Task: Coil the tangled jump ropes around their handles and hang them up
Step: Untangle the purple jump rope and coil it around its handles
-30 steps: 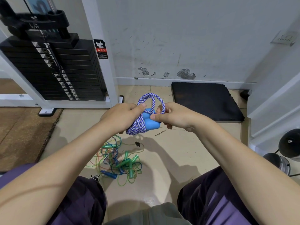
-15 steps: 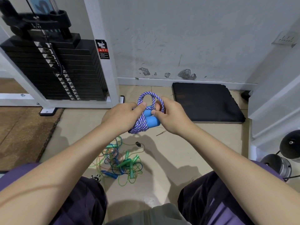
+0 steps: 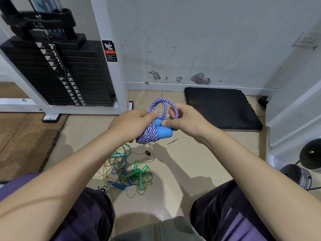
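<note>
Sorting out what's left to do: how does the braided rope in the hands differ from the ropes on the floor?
The braided rope is thick, blue-and-white and wound round its blue handles; the floor ropes are thin, clear green and blue, and tangled loose. One is held up, the others lie down.

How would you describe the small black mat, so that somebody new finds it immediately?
Start at the grey scuffed wall and follow its white baseboard down to the floor. The black mat lies flat there, right of the weight stack; it is the only dark square pad on the tiles.
</note>
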`<state>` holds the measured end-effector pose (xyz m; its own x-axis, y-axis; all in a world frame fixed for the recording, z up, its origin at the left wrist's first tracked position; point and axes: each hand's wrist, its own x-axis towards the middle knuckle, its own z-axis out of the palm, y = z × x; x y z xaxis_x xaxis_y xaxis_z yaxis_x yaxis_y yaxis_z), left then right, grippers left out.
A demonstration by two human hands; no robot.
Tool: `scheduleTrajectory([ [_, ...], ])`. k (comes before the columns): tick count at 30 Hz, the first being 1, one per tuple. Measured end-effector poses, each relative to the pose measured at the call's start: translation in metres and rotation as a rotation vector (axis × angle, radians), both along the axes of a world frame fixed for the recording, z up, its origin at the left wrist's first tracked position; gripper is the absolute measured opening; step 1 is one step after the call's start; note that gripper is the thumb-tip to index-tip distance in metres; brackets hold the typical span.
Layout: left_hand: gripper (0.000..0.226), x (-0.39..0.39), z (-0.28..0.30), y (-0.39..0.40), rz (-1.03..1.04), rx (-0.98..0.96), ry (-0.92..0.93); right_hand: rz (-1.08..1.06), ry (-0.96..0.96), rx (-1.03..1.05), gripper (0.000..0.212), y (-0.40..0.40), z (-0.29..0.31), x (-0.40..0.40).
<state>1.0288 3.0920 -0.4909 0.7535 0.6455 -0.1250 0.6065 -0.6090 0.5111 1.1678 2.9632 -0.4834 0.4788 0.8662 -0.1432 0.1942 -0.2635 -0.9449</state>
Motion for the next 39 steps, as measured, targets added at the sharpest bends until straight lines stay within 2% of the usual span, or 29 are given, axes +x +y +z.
scheduleTrajectory([
  [2, 0.058, 0.0, 0.0, 0.003, 0.002, -0.05, 0.005, 0.041, 0.018, 0.004, 0.036, -0.001, 0.001, 0.001],
  [5, 0.062, -0.001, -0.001, 0.01, -0.002, -0.04, 0.036, 0.162, 0.05, -0.052, 0.021, -0.006, 0.008, 0.008],
  [9, 0.064, -0.003, -0.002, 0.014, 0.017, -0.019, 0.069, 0.156, -0.101, -0.152, 0.007, -0.016, 0.023, 0.02],
  [12, 0.062, -0.002, -0.002, 0.012, 0.009, 0.029, 0.087, 0.077, -0.079, -0.143, 0.018, -0.017, 0.023, 0.021],
  [15, 0.06, -0.001, 0.0, 0.006, -0.011, 0.13, 0.093, -0.045, -0.167, -0.093, 0.032, -0.013, 0.019, 0.018],
  [21, 0.058, -0.001, 0.004, -0.003, -0.092, 0.176, 0.076, -0.184, -0.307, 0.009, 0.04, -0.008, 0.015, 0.02],
  [24, 0.059, -0.001, 0.005, -0.003, -0.093, 0.171, 0.061, -0.131, -0.464, -0.005, 0.032, -0.008, 0.013, 0.02],
  [31, 0.06, -0.004, 0.007, 0.001, -0.068, 0.179, 0.051, -0.014, -0.413, -0.017, 0.028, -0.006, 0.012, 0.017],
  [36, 0.065, -0.007, 0.01, 0.013, -0.011, 0.112, 0.012, 0.031, -0.383, -0.115, 0.021, -0.009, 0.015, 0.017],
  [39, 0.065, -0.011, 0.013, 0.02, 0.009, 0.071, -0.016, 0.086, -0.514, -0.148, 0.019, -0.011, 0.014, 0.018],
])
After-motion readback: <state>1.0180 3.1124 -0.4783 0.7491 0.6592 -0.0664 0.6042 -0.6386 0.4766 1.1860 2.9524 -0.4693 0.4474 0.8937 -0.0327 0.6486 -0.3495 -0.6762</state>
